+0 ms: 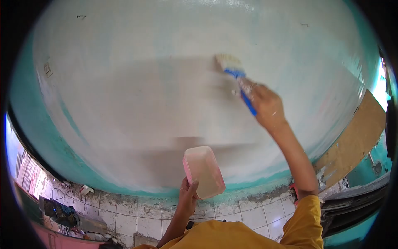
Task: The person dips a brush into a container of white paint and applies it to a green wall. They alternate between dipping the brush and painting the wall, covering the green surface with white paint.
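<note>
My right hand (265, 103) is closed around the blue handle of a wide paintbrush (235, 71). Its pale bristles are at the wall (145, 95), which is coated whitish with turquoise showing through in streaks. White paint smears mark my fingers. Lower down, my left hand (188, 195) grips the side of a pink and white rectangular tub (204, 172), the thumb over its rim. The tub tilts toward me and has pale paint inside. It is held in front of the lower wall, apart from the brush.
Turquoise paint borders the coated area. Below runs a white tiled floor (124, 211) with debris along the wall. A brown board (352, 137) leans at the right beside dark stacked pieces (352, 211). Clutter, including a dark boxy object (56, 209), lies at lower left.
</note>
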A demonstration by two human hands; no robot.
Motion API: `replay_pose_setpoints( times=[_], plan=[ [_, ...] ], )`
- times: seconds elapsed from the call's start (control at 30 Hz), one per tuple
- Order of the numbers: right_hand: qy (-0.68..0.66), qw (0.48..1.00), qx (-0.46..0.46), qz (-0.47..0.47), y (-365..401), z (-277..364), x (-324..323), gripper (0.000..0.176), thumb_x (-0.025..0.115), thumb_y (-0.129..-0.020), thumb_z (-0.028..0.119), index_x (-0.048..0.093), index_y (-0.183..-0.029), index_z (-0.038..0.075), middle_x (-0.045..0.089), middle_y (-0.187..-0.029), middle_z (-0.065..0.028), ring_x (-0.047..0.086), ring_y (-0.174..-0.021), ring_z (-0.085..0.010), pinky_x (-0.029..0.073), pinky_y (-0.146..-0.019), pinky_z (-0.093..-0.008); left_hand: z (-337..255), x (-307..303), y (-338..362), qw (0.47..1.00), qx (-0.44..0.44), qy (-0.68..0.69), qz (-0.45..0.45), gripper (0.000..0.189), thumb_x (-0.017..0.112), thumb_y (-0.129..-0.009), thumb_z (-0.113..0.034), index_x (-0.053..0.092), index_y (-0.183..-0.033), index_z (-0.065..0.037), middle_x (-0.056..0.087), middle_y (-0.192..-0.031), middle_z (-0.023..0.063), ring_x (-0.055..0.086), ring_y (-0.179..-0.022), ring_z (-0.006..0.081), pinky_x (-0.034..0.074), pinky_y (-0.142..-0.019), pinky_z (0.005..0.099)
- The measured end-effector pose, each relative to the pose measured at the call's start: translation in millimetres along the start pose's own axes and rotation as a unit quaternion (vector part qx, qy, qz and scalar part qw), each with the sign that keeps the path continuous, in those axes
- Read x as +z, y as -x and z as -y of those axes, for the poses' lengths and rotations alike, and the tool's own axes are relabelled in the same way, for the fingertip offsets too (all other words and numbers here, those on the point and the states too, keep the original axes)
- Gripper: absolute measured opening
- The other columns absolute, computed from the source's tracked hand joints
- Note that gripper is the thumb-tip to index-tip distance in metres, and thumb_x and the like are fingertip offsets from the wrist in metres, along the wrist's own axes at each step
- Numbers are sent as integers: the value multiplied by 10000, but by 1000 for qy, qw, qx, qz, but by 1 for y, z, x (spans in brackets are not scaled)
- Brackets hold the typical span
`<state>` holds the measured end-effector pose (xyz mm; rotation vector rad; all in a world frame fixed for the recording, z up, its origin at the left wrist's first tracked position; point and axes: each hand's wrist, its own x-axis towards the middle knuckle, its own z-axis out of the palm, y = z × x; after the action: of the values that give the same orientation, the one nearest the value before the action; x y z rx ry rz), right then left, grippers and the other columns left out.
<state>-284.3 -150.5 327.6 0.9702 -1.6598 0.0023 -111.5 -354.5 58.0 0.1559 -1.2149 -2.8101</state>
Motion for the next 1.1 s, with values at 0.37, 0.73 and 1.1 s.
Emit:
replay_pose_setpoints(
  times=[0.37, 0.73, 1.1],
  plan=[
    [-154, 973, 31, 167, 41, 47, 22, 283, 690, -832, 131, 664, -1107, 69, 663, -838, -134, 651, -744, -321, 534, -656, -422, -6, -10, 4, 1000, 1, 23, -11, 604, 626, -954, -222, 324, -1399, 51, 520, -1285, 134, 536, -1184, 196, 460, -974, 348],
    [-23, 992, 9, 124, 10, 31, 25, 246, 616, -832, 68, 652, -1074, 49, 670, -861, -132, 662, -753, -280, 546, -654, -383, 1, -21, 13, 999, 6, 34, -38, 600, 628, -955, -227, 328, -1397, 46, 515, -1295, 135, 524, -1196, 190, 458, -978, 344],
    [-128, 967, 42, 215, 26, 53, 34, 211, 674, -833, 124, 688, -1038, 75, 692, -882, -121, 661, -744, -302, 550, -668, -390, -4, -21, 44, 995, 35, 39, -84, 583, 615, -961, -253, 337, -1382, 39, 523, -1281, 126, 575, -1138, 186, 504, -913, 326]
  ],
)
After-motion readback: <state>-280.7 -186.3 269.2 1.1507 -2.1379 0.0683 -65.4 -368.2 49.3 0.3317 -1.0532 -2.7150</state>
